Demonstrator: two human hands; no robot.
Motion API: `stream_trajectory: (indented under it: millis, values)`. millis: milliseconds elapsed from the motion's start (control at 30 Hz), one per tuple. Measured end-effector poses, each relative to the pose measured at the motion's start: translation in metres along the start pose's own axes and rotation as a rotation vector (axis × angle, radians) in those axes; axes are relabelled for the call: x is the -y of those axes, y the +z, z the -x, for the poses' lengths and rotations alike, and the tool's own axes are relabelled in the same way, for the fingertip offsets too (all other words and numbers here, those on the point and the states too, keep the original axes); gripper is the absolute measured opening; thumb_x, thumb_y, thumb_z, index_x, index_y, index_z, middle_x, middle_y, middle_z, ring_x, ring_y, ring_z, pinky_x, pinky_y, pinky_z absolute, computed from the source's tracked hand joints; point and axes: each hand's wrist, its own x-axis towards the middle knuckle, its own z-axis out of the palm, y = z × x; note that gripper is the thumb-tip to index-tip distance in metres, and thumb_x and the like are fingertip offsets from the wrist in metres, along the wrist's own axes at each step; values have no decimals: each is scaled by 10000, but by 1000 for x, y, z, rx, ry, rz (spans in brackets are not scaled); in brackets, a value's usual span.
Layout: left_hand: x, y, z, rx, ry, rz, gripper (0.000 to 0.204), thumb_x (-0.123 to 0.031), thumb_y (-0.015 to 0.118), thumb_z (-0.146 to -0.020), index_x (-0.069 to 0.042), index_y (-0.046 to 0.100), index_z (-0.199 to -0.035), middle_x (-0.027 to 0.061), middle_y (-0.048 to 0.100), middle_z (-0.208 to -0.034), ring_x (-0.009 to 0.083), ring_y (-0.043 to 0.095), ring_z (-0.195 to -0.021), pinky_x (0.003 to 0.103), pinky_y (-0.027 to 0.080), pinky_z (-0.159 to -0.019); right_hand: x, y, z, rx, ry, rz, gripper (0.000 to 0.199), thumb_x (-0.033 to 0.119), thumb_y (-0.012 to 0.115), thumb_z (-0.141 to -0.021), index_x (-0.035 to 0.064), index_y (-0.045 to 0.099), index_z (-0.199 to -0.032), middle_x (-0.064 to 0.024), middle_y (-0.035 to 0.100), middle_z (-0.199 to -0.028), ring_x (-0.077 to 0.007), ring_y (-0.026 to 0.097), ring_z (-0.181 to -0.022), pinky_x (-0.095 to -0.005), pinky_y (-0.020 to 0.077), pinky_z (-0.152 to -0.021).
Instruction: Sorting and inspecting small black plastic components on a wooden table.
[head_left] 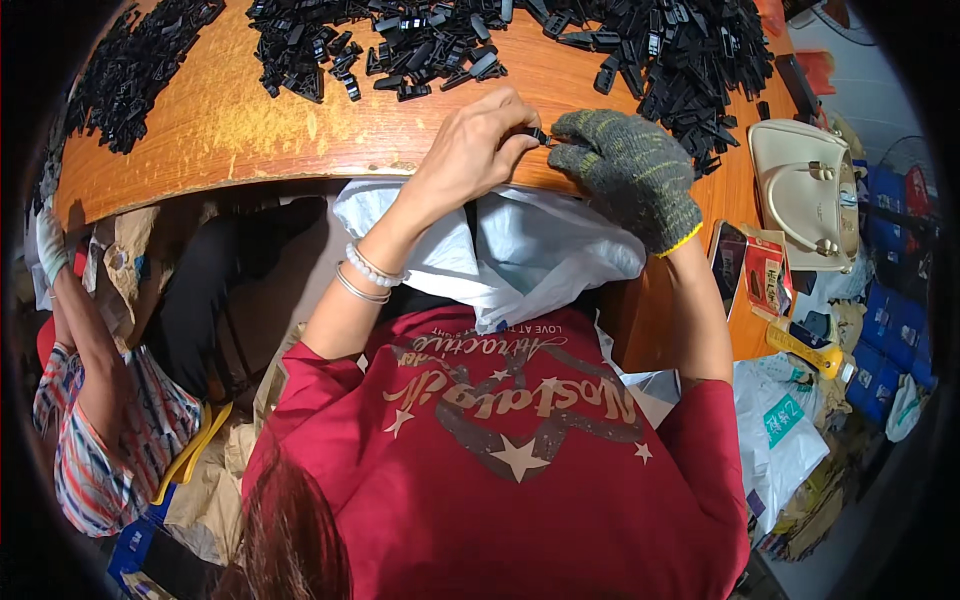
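My bare left hand [478, 143], with bracelets at the wrist, is closed on a small black plastic part [537, 133] just above the table's near edge. My right hand [632, 172] wears a dark grey knitted glove with a yellow cuff. Its thumb and finger pinch the other end of the same part. Most of the part is hidden by the fingers. Beyond my hands lie heaps of similar black plastic parts [430, 50]. A white cloth or sack [560, 245] hangs below the edge, over my lap.
The worn wooden table [200, 165] curves across the front. At right are a cream handbag [800, 190], a phone [728, 255], a red packet [768, 275], a yellow bottle [805, 347] and a white plastic bag [775, 430]. Another person's gloved hand [50, 240] is at far left.
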Motion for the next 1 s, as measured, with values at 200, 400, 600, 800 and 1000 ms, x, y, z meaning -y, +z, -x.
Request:
stream_trajectory:
  millis: [200, 400, 600, 800, 1000]
  values:
    - [1, 1, 1, 6, 48, -5, 120, -43, 638, -799, 14, 596, -895, 147, 554, -849, 356, 585, -749, 422, 461, -661, 12, -7, -19, 168, 47, 58, 176, 264, 628, -819, 88, 620, -830, -99, 620, -789, -260, 622, -723, -391, 495, -626]
    - [-3, 0, -1, -8, 52, 20, 121, -40, 634, -793, 22, 595, -889, 150, 555, -836, 360, 585, -754, 411, 466, -669, 9, -5, -25, 77, -92, 98, 170, 266, 620, -823, 103, 610, -869, -91, 614, -724, -263, 629, -670, -390, 496, -538]
    - [3, -1, 0, -75, 85, -40, 145, -71, 625, -811, 15, 586, -920, 145, 549, -916, 337, 584, -790, 409, 467, -691, 7, 5, 0, 33, 32, -49, 234, 264, 597, -879, 112, 652, -1049, -74, 669, -996, -248, 651, -908, -364, 522, -746]
    - [-13, -22, 2, 213, -355, 813, 202, -116, 614, -915, 54, 593, -1022, 136, 676, -921, 148, 671, -730, 253, 550, -638, 22, 3, 33, -27, 418, -680, 312, 127, 649, -840, 97, 645, -1150, -63, 654, -1099, -208, 648, -877, -306, 539, -669]
    - [-20, -9, 3, 148, -469, 970, 223, -92, 654, -884, 77, 587, -1012, 146, 679, -760, 184, 686, -647, 242, 559, -563, 29, -5, 34, 16, 380, -805, 346, 20, 574, -875, 66, 597, -1216, -65, 629, -1047, -98, 610, -758, -240, 517, -591]
